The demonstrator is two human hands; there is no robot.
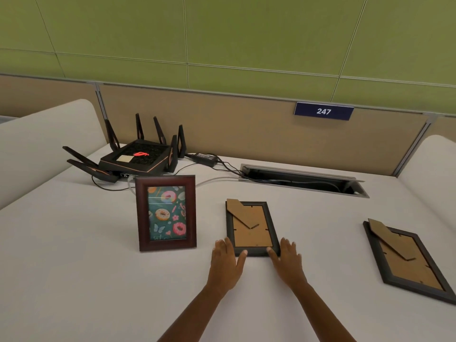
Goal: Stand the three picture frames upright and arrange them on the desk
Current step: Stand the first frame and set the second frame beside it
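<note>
The middle frame [252,228] lies face down on the white desk [74,267], cardboard back and folded easel stand upward. Its long axis runs away from the person toward the cable tray [304,180], with the stand's hinge end at the far side. Just left of it the reddish-brown frame [166,213] stands upright, long axis vertical, its doughnut picture facing the person. Well to the right of the middle frame, the third frame [408,260] lies face down too, long axis angled away and leftward. The left hand [225,261] and right hand [287,260] flank the middle frame's near end, both open with fingers spread, thumbs touching its near corners; neither grips it yet. Behind the upright frame sits a black router [138,155].
</note>
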